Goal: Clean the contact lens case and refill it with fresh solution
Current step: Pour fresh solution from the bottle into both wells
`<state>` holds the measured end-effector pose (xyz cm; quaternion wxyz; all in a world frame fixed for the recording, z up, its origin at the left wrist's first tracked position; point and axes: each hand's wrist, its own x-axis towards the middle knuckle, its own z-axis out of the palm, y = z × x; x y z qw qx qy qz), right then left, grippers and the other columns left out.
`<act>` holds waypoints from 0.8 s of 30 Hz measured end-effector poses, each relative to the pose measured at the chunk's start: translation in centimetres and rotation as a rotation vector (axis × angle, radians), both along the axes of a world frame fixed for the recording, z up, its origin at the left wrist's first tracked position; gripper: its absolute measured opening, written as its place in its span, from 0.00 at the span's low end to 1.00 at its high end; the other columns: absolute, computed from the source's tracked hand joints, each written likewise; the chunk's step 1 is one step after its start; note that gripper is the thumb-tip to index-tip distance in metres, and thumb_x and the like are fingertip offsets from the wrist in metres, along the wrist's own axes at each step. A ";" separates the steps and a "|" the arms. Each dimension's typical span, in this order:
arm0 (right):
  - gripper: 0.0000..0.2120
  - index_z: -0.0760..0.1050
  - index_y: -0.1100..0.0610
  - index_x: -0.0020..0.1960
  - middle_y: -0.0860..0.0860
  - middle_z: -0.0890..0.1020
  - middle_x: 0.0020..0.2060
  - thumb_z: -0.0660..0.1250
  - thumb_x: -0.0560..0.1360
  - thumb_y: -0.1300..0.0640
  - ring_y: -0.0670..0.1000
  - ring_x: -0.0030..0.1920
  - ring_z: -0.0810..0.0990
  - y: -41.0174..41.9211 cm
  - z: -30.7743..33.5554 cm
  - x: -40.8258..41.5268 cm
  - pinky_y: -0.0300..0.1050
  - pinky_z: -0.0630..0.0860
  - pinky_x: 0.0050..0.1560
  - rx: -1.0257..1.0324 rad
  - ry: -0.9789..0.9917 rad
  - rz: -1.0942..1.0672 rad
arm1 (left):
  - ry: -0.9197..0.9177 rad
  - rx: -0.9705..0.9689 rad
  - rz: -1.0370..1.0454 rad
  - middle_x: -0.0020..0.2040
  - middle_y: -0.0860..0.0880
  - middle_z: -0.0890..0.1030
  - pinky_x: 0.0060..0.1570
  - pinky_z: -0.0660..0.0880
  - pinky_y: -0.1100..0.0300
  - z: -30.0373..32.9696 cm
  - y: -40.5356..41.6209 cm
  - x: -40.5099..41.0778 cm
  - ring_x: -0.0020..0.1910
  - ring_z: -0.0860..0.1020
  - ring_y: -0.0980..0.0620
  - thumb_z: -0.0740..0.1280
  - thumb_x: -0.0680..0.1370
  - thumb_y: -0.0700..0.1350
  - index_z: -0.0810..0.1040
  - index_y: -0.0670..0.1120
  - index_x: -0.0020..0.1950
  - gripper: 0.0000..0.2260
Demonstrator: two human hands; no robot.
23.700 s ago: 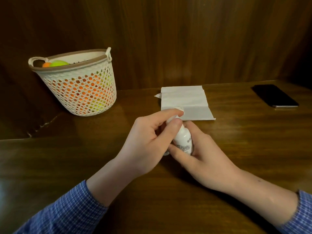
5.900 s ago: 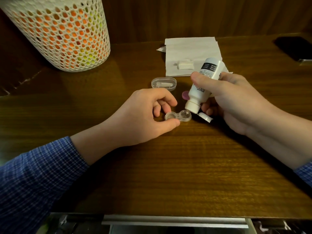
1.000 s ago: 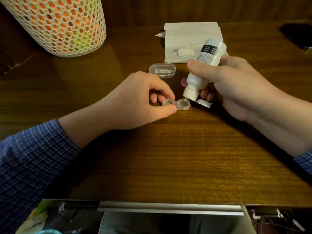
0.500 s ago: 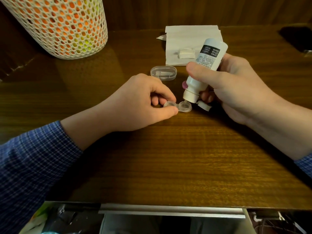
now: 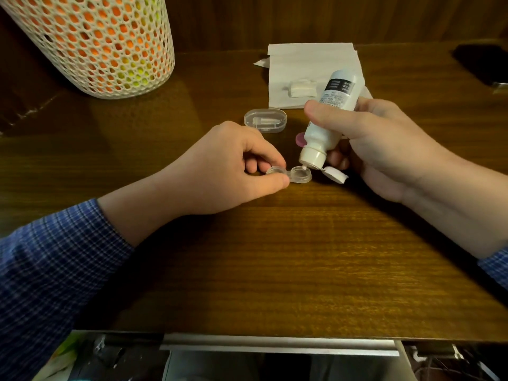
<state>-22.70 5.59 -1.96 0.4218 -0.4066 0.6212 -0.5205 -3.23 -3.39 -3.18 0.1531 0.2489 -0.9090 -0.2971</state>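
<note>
The left hand (image 5: 228, 166) pinches the left well of the clear contact lens case (image 5: 288, 175) between thumb and forefinger, pinning it flat on the bench (image 5: 275, 257) about midway between the near and far edges. The right hand (image 5: 384, 144) is wrapped around a small white solution bottle (image 5: 327, 119), tipped steeply downward so its nozzle sits right over the case's right well, at or just above the rim. The bottle's flip cap (image 5: 335, 174) hangs open beside the nozzle, close to the bench top. A pink cap (image 5: 300, 139) peeks out behind the bottle's neck. Just beyond the left hand lies a clear oval box (image 5: 265, 120) with something pale inside. Toward the far edge a white tissue (image 5: 308, 61) is spread flat, a small folded white pad (image 5: 302, 89) resting on it. A white mesh basket (image 5: 96, 45) holding orange and green things stands at the far left corner, and a dark phone (image 5: 483, 64) lies at the far right. Both sleeves are blue check.
</note>
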 end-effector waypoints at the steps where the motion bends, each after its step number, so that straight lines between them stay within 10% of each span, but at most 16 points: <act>1: 0.12 0.80 0.52 0.56 0.61 0.87 0.53 0.74 0.76 0.47 0.55 0.41 0.77 -0.1 0.0 0.0 0.38 0.69 0.29 0.011 -0.004 -0.007 | 0.003 0.009 -0.002 0.41 0.53 0.83 0.35 0.76 0.63 0.0 0.0 0.0 0.39 0.79 0.50 0.74 0.76 0.50 0.87 0.55 0.54 0.07; 24: 0.08 0.79 0.50 0.54 0.61 0.86 0.54 0.73 0.77 0.50 0.58 0.48 0.79 0.0 0.1 0.3 0.41 0.69 0.32 -0.002 -0.010 -0.028 | -0.008 0.010 0.008 0.41 0.56 0.82 0.36 0.76 0.63 0.0 0.1 0.0 0.39 0.78 0.56 0.75 0.75 0.51 0.87 0.55 0.54 0.08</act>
